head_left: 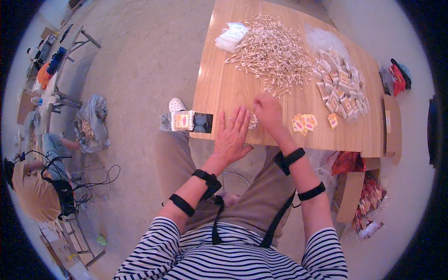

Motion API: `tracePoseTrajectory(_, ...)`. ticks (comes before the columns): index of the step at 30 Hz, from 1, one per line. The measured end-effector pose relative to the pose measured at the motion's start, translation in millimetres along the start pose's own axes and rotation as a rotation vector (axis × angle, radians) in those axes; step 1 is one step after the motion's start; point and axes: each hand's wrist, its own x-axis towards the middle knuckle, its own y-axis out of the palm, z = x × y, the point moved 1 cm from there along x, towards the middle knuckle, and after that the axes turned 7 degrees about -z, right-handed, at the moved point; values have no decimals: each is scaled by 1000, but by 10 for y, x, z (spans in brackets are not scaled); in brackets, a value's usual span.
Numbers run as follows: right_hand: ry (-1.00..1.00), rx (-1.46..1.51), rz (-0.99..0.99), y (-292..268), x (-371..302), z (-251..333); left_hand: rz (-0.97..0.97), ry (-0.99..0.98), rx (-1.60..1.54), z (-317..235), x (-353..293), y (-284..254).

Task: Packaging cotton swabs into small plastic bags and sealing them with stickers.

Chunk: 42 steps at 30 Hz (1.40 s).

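Note:
My left hand (232,135) lies flat at the table's near edge, its fingers stretched out and pointing away from me. Just to its right is a small group of cotton swabs (253,121), partly covered by my hands. Beside those swabs my right hand (269,112) is closed, the fingers curled under; what they hold, if anything, is hidden. Left of my left hand, a packed bundle of swabs with a yellow card (182,121) rests on a dark piece (203,122) at the table's corner. Several yellow printed cards (304,123) lie to the right of my right hand.
A big heap of loose cotton swabs (275,53) covers the table's far middle. Clear plastic bags (232,36) flank it, and filled swab packets (343,86) are piled at right. A cardboard box (351,196) stands below the table's right side. Another person (39,189) sits at far left.

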Motion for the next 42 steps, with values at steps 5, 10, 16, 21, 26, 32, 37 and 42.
tracePoseTrajectory(5,178,-283,-192,-46,380,33,10,-9,20,26,-22,-4)
tracePoseTrajectory(10,175,-316,-95,-11,473,-115,6,9,18,-13,-6,-26)
tracePoseTrajectory(16,22,-108,-12,-2,107,-27,25,-5,40,-7,-18,-18)
tracePoseTrajectory(21,-60,140,-15,-42,-214,21,-14,3,27,7,-14,12)
tracePoseTrajectory(26,-126,174,-89,-4,-291,-5,-29,12,-4,-20,-6,3)
tracePoseTrajectory(32,-150,189,-95,-67,-381,-47,16,21,78,-41,-42,-47)
tracePoseTrajectory(37,-262,10,133,-445,-779,118,-35,-4,168,20,-238,36)
tracePoseTrajectory(42,-146,-230,230,-310,-992,263,-98,-10,221,7,-262,150)
